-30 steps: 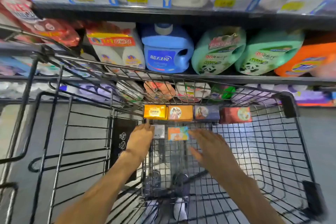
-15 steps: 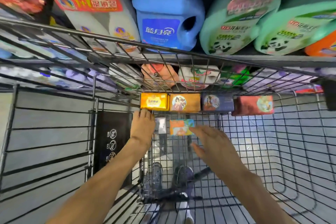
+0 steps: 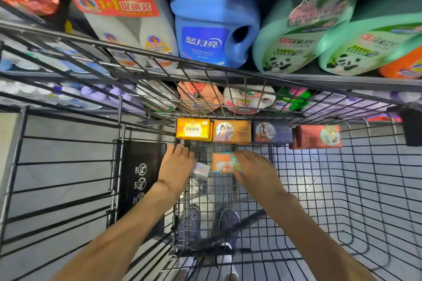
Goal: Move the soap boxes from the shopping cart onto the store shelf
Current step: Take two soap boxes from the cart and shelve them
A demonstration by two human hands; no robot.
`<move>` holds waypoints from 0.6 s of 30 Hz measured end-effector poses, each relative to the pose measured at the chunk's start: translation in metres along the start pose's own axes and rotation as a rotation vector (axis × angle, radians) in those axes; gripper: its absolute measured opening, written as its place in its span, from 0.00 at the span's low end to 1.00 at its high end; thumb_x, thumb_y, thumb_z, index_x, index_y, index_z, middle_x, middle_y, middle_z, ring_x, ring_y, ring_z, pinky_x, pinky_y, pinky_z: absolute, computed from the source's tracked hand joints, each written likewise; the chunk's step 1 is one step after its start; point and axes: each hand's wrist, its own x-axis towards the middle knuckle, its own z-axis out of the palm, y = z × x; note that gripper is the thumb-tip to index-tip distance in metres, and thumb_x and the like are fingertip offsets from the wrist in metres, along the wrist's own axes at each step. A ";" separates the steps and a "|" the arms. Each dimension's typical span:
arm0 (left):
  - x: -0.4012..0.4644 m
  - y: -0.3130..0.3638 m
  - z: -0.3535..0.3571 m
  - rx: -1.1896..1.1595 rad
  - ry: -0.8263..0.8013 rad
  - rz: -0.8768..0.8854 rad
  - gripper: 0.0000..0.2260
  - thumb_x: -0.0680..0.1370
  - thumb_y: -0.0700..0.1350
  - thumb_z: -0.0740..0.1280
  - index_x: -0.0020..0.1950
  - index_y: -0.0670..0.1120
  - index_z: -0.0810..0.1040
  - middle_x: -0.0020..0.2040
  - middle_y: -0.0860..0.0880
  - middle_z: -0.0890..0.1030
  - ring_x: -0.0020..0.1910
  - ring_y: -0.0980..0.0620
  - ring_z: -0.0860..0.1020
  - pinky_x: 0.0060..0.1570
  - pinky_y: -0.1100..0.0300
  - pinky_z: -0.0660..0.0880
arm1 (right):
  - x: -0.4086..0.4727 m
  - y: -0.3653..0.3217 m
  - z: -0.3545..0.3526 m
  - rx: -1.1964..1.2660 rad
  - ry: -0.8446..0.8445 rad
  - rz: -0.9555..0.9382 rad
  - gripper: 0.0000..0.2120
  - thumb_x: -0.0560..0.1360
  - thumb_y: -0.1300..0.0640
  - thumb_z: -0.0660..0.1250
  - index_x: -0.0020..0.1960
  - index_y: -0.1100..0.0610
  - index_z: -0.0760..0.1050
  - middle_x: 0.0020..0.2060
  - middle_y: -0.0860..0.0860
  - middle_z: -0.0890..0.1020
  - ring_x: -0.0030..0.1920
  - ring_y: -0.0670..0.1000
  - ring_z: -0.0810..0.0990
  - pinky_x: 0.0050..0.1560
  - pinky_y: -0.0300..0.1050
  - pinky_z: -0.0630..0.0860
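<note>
Nearest, at six o'clock, two dark shoes [image 3: 209, 223] show through the wire floor of the shopping cart [image 3: 342, 189]. Above them the left hand [image 3: 175, 166] lies over a small white soap box [image 3: 201, 169], fingers bent down around its left end. Just beside it, at three o'clock of that box, the right hand [image 3: 255, 170] grips an orange-and-teal soap box [image 3: 222, 162]. Farther on, against the cart's front wall, four soap boxes stand in a row: yellow [image 3: 193, 129], amber [image 3: 231, 131], navy [image 3: 272, 132], red [image 3: 317, 136]. Beyond, at twelve o'clock, a blue detergent jug [image 3: 213, 25] stands on the store shelf [image 3: 342, 81].
</note>
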 end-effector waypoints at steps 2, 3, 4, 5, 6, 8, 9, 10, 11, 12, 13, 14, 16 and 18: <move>-0.003 -0.001 0.005 0.021 -0.007 0.013 0.22 0.75 0.42 0.69 0.68 0.45 0.69 0.63 0.46 0.74 0.64 0.45 0.68 0.66 0.49 0.62 | 0.011 -0.001 0.008 -0.005 -0.046 0.020 0.25 0.78 0.47 0.66 0.72 0.54 0.67 0.63 0.52 0.76 0.63 0.54 0.75 0.63 0.52 0.73; -0.004 -0.001 0.008 0.025 -0.001 0.017 0.21 0.75 0.42 0.68 0.68 0.45 0.70 0.63 0.46 0.75 0.64 0.45 0.68 0.66 0.49 0.63 | 0.016 -0.001 0.012 -0.011 -0.062 0.029 0.26 0.79 0.46 0.65 0.73 0.55 0.65 0.65 0.52 0.74 0.65 0.55 0.74 0.64 0.53 0.73; -0.004 -0.001 0.009 0.027 0.005 0.022 0.21 0.75 0.42 0.68 0.68 0.46 0.70 0.63 0.46 0.75 0.63 0.45 0.68 0.66 0.50 0.63 | 0.020 -0.002 0.016 -0.010 -0.079 0.042 0.27 0.79 0.46 0.64 0.74 0.55 0.63 0.66 0.53 0.72 0.66 0.55 0.72 0.64 0.54 0.72; -0.004 -0.001 0.010 0.028 0.013 0.024 0.20 0.75 0.41 0.68 0.67 0.46 0.71 0.62 0.46 0.75 0.63 0.45 0.68 0.65 0.49 0.63 | 0.024 -0.002 0.019 -0.004 -0.099 0.061 0.28 0.79 0.46 0.64 0.75 0.54 0.61 0.67 0.53 0.71 0.67 0.56 0.71 0.65 0.54 0.72; -0.004 -0.001 0.011 0.029 0.022 0.025 0.20 0.76 0.41 0.68 0.67 0.46 0.71 0.62 0.46 0.75 0.63 0.45 0.68 0.65 0.49 0.63 | 0.027 -0.003 0.022 0.000 -0.120 0.078 0.29 0.79 0.47 0.65 0.76 0.54 0.60 0.68 0.53 0.70 0.67 0.56 0.70 0.65 0.55 0.71; -0.005 -0.001 0.012 0.026 0.032 0.022 0.20 0.76 0.42 0.68 0.67 0.46 0.71 0.62 0.46 0.76 0.63 0.44 0.68 0.65 0.49 0.62 | 0.033 -0.003 0.028 -0.004 -0.149 0.090 0.31 0.79 0.48 0.66 0.77 0.53 0.58 0.69 0.53 0.69 0.68 0.56 0.69 0.66 0.55 0.71; -0.006 -0.002 0.012 0.024 0.032 0.022 0.19 0.76 0.42 0.67 0.66 0.46 0.71 0.61 0.46 0.76 0.62 0.44 0.68 0.65 0.49 0.62 | 0.035 -0.002 0.030 -0.004 -0.161 0.093 0.31 0.79 0.48 0.66 0.77 0.53 0.58 0.69 0.53 0.70 0.68 0.56 0.69 0.66 0.55 0.71; -0.006 -0.002 0.013 0.026 0.035 0.022 0.18 0.76 0.43 0.67 0.66 0.46 0.71 0.61 0.46 0.76 0.62 0.45 0.68 0.65 0.49 0.62 | 0.036 -0.002 0.031 0.000 -0.176 0.101 0.30 0.79 0.48 0.66 0.76 0.54 0.59 0.68 0.53 0.70 0.68 0.56 0.69 0.67 0.56 0.70; -0.007 -0.001 0.013 0.025 0.040 0.017 0.18 0.76 0.43 0.67 0.66 0.46 0.71 0.60 0.46 0.77 0.62 0.45 0.68 0.65 0.49 0.62 | 0.038 -0.002 0.031 0.007 -0.193 0.110 0.29 0.79 0.49 0.66 0.75 0.54 0.60 0.68 0.54 0.70 0.68 0.56 0.68 0.67 0.56 0.70; -0.008 -0.001 0.014 0.024 0.048 0.012 0.18 0.77 0.43 0.67 0.66 0.46 0.71 0.60 0.46 0.77 0.61 0.45 0.68 0.64 0.49 0.62 | 0.039 -0.002 0.030 0.018 -0.213 0.120 0.27 0.78 0.49 0.67 0.73 0.54 0.61 0.67 0.54 0.70 0.68 0.57 0.68 0.67 0.56 0.70; -0.008 0.000 0.014 0.022 0.053 0.011 0.17 0.77 0.43 0.66 0.65 0.47 0.71 0.60 0.46 0.77 0.61 0.45 0.68 0.63 0.49 0.63 | 0.040 -0.002 0.029 0.029 -0.236 0.129 0.27 0.78 0.50 0.68 0.72 0.55 0.62 0.67 0.54 0.70 0.68 0.57 0.68 0.67 0.57 0.70; -0.010 0.001 0.014 0.023 0.053 0.009 0.17 0.77 0.43 0.66 0.65 0.47 0.71 0.60 0.46 0.77 0.60 0.45 0.68 0.62 0.49 0.63 | 0.041 -0.003 0.028 0.036 -0.262 0.136 0.27 0.77 0.51 0.69 0.71 0.56 0.61 0.66 0.55 0.70 0.68 0.57 0.68 0.67 0.57 0.70; -0.012 0.002 0.015 0.028 0.062 0.004 0.16 0.78 0.45 0.67 0.65 0.47 0.72 0.59 0.47 0.77 0.60 0.45 0.68 0.60 0.50 0.63 | 0.039 -0.004 0.027 0.079 -0.275 0.131 0.27 0.76 0.55 0.71 0.69 0.56 0.61 0.66 0.56 0.72 0.68 0.58 0.68 0.66 0.56 0.71; -0.016 0.004 0.015 0.013 0.070 -0.001 0.15 0.78 0.46 0.67 0.64 0.48 0.72 0.59 0.47 0.77 0.60 0.45 0.68 0.61 0.50 0.63 | 0.033 -0.002 0.026 0.107 -0.249 0.124 0.26 0.76 0.59 0.71 0.69 0.56 0.62 0.64 0.56 0.74 0.65 0.57 0.71 0.62 0.54 0.74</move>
